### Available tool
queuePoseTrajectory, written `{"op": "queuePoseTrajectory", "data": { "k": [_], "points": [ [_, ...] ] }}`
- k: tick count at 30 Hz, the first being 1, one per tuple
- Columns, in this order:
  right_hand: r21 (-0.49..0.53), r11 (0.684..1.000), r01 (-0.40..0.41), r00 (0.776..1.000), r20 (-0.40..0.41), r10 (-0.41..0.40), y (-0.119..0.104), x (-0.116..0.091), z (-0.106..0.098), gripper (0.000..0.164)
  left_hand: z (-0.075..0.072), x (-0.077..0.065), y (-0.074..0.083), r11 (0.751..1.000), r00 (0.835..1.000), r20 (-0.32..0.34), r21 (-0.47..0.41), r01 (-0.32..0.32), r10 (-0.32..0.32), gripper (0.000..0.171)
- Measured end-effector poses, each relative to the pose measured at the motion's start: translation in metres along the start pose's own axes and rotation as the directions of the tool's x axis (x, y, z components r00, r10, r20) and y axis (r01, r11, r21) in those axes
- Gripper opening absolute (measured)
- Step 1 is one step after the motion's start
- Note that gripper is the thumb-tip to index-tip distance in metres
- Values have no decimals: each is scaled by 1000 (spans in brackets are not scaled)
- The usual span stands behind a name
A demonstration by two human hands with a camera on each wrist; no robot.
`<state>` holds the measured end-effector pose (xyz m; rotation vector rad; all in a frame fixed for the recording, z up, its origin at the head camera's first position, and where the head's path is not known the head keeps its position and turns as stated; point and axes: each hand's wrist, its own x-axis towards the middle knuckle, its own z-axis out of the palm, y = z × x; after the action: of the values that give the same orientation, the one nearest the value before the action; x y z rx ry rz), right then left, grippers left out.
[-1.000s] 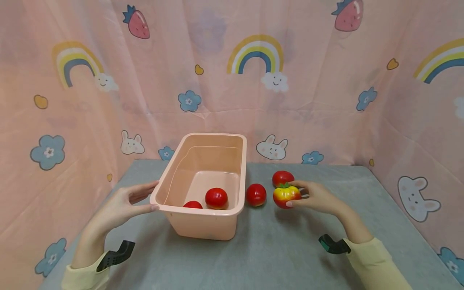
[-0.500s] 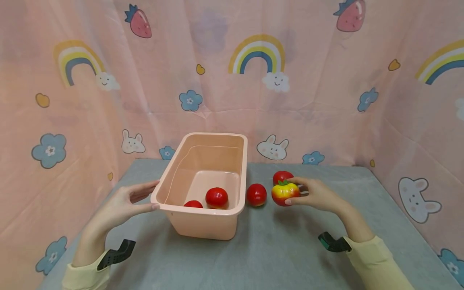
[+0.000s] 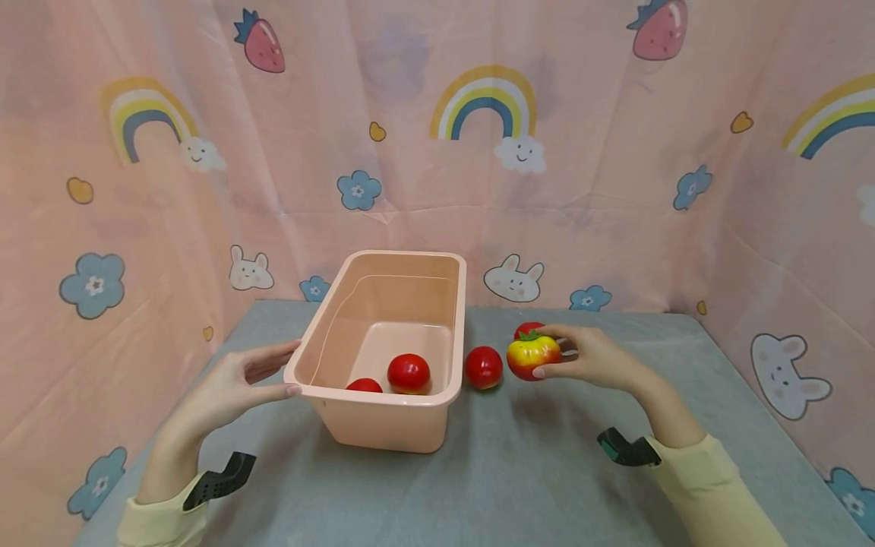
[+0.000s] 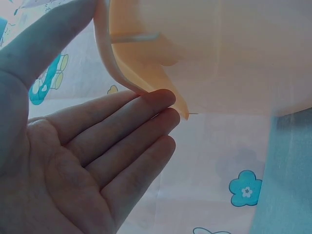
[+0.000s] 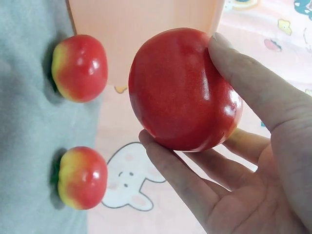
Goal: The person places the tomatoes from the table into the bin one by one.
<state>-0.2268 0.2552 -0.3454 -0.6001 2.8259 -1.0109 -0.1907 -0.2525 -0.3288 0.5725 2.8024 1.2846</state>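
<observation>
Pink cloth (image 3: 287, 190) printed with rainbows (image 3: 481, 74), rabbits (image 3: 514, 282) and flowers (image 3: 92, 286) hangs beyond the far edge of the grey bench (image 3: 519, 486) and along its left and right edges. Left of the bench's middle stands an upright, peach-coloured box (image 3: 386, 425), its long sides running toward that far edge. With my left hand (image 3: 222, 391) I touch the box at its near left corner; my fingers there are nearly straight, set against the rim rather than curled round it. With my right hand (image 3: 601, 365) I grasp a red-and-yellow fruit (image 3: 533, 355), thumb on one side and fingers on the other, and hold it clear of the bench, to the right of the box. Behind it, on the bench toward the far edge, sits a partly hidden fruit (image 3: 528, 328). Another, a red fruit (image 3: 483, 368), lies just beside the box's right wall. Inside the box I see a fruit near the near right corner (image 3: 409, 372) and, by the near wall, a fruit half covered by the rim (image 3: 364, 386).
</observation>
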Motion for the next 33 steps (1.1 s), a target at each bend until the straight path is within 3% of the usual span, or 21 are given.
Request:
{"op": "queuePoseTrajectory", "data": {
  "k": [17,33],
  "points": [
    [-23,998,58,998,-30,-59,-17,8,-9,67,0,-2,0,1000,1000,-2,6,6,-6,61],
    [-45,999,28,1000,-7,-28,-41,21,-17,69,0,0,0,999,1000,-6,33,22,-22,64]
  ]
}}
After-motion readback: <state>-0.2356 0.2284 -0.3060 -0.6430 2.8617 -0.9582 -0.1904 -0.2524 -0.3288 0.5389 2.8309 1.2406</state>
